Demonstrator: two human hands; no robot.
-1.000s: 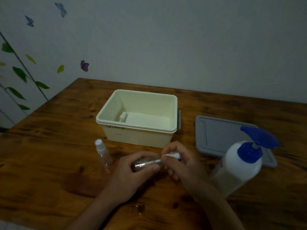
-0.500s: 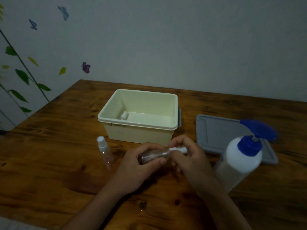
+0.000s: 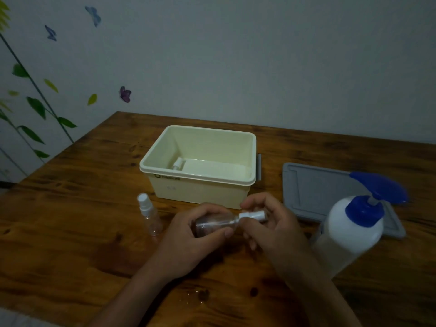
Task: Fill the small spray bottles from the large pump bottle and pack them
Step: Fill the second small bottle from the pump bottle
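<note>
Left hand [image 3: 188, 234] grips small spray bottle [image 3: 213, 224] sideways, above surface [image 3: 70, 244] at 6 o'clock of cream box [image 3: 200, 182]. Right hand [image 3: 271, 223] fingers [image 3: 253, 202] pinch white spray cap [image 3: 252, 215]. Grip and pose unchanged over last second; likely still twisting cap. Second small bottle [image 3: 148, 217] stands at 9 o'clock; pump bottle [image 3: 349, 232] at 3 o'clock.

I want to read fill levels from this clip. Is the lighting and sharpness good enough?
Head view: dim, flat light with no glare; the held spray bottle looks murky between the left hand and right hand; the pump bottle is soft and stretched near the wide-angle edge. Levels are hard to judge.
</note>
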